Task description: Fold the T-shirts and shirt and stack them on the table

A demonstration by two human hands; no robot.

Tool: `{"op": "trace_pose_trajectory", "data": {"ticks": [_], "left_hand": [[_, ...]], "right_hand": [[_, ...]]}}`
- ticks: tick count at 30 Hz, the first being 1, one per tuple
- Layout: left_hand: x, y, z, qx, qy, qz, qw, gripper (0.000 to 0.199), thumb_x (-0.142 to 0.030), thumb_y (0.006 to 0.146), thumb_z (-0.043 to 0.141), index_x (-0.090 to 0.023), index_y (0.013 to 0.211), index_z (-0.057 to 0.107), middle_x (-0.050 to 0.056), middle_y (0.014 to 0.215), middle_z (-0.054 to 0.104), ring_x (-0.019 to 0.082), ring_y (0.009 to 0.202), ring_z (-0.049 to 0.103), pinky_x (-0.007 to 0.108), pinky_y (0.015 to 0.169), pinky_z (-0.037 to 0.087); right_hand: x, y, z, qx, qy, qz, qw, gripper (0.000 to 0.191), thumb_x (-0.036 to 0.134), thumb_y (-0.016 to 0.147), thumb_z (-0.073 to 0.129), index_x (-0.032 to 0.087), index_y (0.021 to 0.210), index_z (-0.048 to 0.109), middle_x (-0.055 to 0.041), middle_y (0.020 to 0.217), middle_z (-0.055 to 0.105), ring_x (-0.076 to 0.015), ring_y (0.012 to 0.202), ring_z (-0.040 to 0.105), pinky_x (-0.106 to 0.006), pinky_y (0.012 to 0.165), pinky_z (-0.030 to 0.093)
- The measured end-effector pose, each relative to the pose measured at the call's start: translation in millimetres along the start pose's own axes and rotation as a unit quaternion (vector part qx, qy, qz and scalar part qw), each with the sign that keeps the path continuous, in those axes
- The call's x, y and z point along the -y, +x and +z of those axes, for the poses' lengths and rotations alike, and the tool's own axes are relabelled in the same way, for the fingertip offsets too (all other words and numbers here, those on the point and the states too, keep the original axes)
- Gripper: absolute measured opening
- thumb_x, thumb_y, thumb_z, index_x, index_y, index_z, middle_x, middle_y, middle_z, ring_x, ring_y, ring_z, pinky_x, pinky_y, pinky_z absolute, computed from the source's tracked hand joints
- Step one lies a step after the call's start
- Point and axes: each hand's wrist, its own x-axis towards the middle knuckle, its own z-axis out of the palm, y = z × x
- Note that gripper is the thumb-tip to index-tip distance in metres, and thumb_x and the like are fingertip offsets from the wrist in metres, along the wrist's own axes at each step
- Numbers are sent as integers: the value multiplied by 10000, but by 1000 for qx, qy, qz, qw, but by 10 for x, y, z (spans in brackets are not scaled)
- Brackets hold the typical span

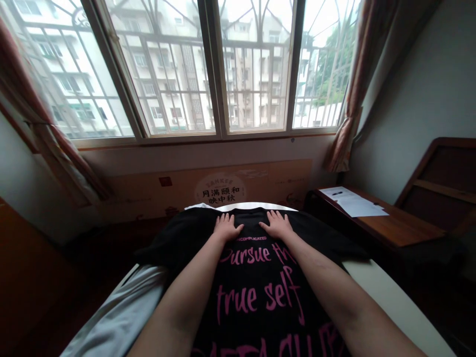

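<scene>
A black T-shirt (256, 277) with pink lettering lies spread out, its collar end at the far side and its sleeves out to both sides. My left hand (226, 228) rests flat on the shirt left of the collar, fingers apart. On the collar's right side, my right hand (277, 225) lies palm down with its fingers spread. Neither hand grips the cloth. The shirt covers much of a pale table (390, 297). My forearms hide part of the printed words, and the shirt's lower end runs out of view.
Light grey cloth (126, 302) lies on the table's left side, partly under the shirt. A wooden desk (412, 228) at the right holds white papers (357, 203) and a dark pen. Behind the table stands a printed cardboard panel (178, 186) below barred windows, with tied curtains (349, 124).
</scene>
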Motion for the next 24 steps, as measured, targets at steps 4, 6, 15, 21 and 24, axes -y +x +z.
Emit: {"op": "trace_pose_trajectory", "data": {"ticks": [4, 6, 15, 21, 24], "left_hand": [[-118, -89, -85, -20, 5, -20, 1000, 868, -670, 913, 268, -80, 1550, 298, 193, 1632, 222, 346, 1526, 138, 520, 1222, 91], [-276, -179, -100, -56, 5, -41, 998, 815, -604, 937, 242, -72, 1554, 281, 185, 1644, 185, 337, 1535, 87, 525, 1224, 66], [-954, -676, 150, -34, -61, -25, 997, 891, -668, 900, 236, -59, 1547, 302, 194, 1634, 211, 342, 1528, 137, 517, 1224, 126], [-943, -747, 89, -44, -63, -18, 997, 906, -682, 899, 233, -54, 1548, 296, 204, 1632, 216, 343, 1527, 142, 511, 1224, 122], [-950, -760, 65, -39, -64, -16, 997, 897, -669, 906, 236, -46, 1550, 288, 210, 1634, 201, 340, 1528, 136, 509, 1226, 116]], "right_hand": [[13, -19, -37, 0, -1, 2, 1000, 949, 775, 898, 191, 135, 1598, 168, -100, 1673, 113, -308, 1535, 53, -571, 1202, 10], [18, -26, -52, -3, 2, 0, 1000, 939, 768, 905, 191, 134, 1598, 171, -102, 1673, 115, -308, 1535, 57, -570, 1203, 9], [-51, -184, -84, -153, 91, -65, 982, 735, 506, 1003, 219, 80, 1596, 130, -128, 1628, 285, -221, 1491, 270, -352, 1210, 165], [-753, -432, -442, -206, 27, -49, 977, 666, 407, 994, 290, 78, 1571, 240, -134, 1626, 287, -234, 1500, 240, -390, 1213, 163], [-1336, -673, -558, -170, -13, 26, 985, 707, 463, 965, 400, 107, 1564, 281, -152, 1635, 254, -304, 1511, 197, -491, 1205, 153]]}}
